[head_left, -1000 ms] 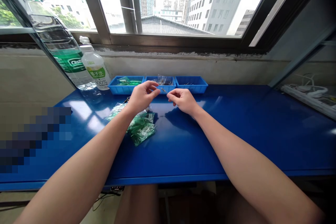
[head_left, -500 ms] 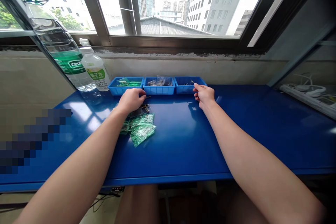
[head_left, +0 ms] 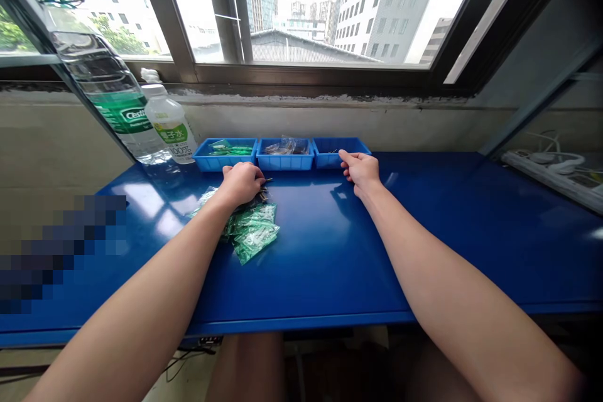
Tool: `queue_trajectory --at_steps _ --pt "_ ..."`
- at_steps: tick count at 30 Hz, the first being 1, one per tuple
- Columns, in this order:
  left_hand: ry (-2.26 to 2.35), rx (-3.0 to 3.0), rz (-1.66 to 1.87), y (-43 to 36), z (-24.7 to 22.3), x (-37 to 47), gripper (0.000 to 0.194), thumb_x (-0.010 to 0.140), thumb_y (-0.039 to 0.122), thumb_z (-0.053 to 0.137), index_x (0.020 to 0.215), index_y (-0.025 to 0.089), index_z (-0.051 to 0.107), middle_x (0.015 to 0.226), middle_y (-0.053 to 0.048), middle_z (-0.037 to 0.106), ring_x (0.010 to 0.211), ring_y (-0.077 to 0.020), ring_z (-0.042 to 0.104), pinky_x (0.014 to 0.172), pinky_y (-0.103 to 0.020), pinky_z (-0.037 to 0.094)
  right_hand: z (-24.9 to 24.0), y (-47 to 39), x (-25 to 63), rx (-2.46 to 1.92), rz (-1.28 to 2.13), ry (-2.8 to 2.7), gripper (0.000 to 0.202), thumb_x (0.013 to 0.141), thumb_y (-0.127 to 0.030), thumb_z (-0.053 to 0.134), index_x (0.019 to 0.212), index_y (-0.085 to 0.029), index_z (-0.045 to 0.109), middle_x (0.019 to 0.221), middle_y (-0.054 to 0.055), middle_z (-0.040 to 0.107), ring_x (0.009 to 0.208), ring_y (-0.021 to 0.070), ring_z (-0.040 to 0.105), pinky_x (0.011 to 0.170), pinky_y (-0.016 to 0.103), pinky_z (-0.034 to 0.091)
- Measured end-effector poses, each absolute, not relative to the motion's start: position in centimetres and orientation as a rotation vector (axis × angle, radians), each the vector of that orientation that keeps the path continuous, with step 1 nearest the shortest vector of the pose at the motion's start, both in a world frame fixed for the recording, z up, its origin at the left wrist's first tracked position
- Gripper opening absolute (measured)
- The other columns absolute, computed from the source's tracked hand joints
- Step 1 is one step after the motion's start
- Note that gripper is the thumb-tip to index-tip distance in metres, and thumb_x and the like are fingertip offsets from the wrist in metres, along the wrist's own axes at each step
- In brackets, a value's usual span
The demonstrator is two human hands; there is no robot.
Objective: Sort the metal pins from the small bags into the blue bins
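Note:
My left hand (head_left: 242,183) is closed just in front of the middle tray, its fingertips pinching a small thin metal pin (head_left: 269,180). Below it lie small dark and gold pieces (head_left: 264,193) on dark plastic, partly covered by the hand. Green plastic packets (head_left: 254,233) are heaped nearer to me. My right hand (head_left: 360,171) is pinched at the front rim of the right blue tray (head_left: 327,162). Whatever sits between its fingertips is too small or hidden to make out. A few thin pieces lie inside that tray.
A left blue tray (head_left: 223,164) holds green packets; the middle blue tray (head_left: 284,164) holds clear bags. A large water bottle (head_left: 110,85) and a smaller bottle (head_left: 172,129) stand at the back left. At the far right is a power strip (head_left: 551,166) with cables.
My right hand has shifted slightly left and down; the thin piece that stuck out of its fingers no longer shows. My left hand has moved a little right and down over the pile.

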State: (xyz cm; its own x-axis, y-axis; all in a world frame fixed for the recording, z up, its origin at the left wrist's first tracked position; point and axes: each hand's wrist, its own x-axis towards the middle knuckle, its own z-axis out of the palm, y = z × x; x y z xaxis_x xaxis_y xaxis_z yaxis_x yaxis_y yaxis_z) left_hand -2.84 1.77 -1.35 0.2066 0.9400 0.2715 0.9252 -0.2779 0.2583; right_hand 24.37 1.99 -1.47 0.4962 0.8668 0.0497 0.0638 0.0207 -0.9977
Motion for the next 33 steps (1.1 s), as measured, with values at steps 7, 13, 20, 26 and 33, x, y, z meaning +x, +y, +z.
queue_trajectory --at_steps 7,13,20,26,33 --pt "1.795 2.284 0.687 0.9 -0.3 -2.0 0.027 0.084 0.025 0.046 0.103 0.019 0.064 0.089 -0.009 0.068 0.085 -0.0273 0.061 0.083 -0.041 0.042 -1.3 1.4 23.0 -1.401 0.745 -1.04 0.021 0.072 -0.033 0.065 0.06 -0.017 0.057 0.055 -0.001 0.058 0.04 0.0062 0.044 0.037 0.019 0.033" --pt "1.516 2.117 0.956 0.5 -0.1 -1.6 0.047 0.086 0.027 0.043 0.131 0.021 0.053 0.077 -0.001 0.061 0.065 -0.0168 0.053 0.068 -0.028 0.043 -1.0 0.2 20.9 -1.284 0.82 -1.297 0.018 0.071 -0.033 0.064 0.064 -0.017 0.061 0.058 0.0 0.06 0.044 0.0075 0.047 0.042 0.02 0.037" --pt "1.225 1.88 1.176 -0.7 0.9 -0.4 0.034 0.075 0.036 0.064 0.102 0.016 0.06 0.068 0.001 0.057 0.057 -0.0106 0.046 0.053 -0.023 0.037 -1.0 -1.6 18.9 -1.193 0.886 -1.765 0.021 0.074 -0.036 0.064 0.072 -0.015 0.065 0.063 0.002 0.064 0.055 0.011 0.054 0.053 0.023 0.042" --pt "1.041 1.799 1.087 -1.5 1.1 0.1 0.037 0.066 0.039 0.075 0.09 0.015 0.061 0.07 -0.001 0.065 0.06 -0.0121 0.055 0.053 -0.023 0.039 -1.1 -2.3 18.2 -1.075 0.902 -1.918 0.029 0.081 -0.043 0.058 0.083 -0.015 0.067 0.075 0.003 0.066 0.06 0.0109 0.054 0.056 0.023 0.042" --pt "1.016 1.873 1.113 -1.2 0.5 0.3 0.032 0.068 0.039 0.075 0.083 0.013 0.066 0.072 -0.003 0.066 0.064 -0.0129 0.057 0.058 -0.024 0.043 -1.0 -2.3 18.4 -1.033 0.956 -1.932 0.031 0.083 -0.042 0.057 0.073 -0.014 0.065 0.069 0.003 0.065 0.055 0.0103 0.053 0.053 0.022 0.042"
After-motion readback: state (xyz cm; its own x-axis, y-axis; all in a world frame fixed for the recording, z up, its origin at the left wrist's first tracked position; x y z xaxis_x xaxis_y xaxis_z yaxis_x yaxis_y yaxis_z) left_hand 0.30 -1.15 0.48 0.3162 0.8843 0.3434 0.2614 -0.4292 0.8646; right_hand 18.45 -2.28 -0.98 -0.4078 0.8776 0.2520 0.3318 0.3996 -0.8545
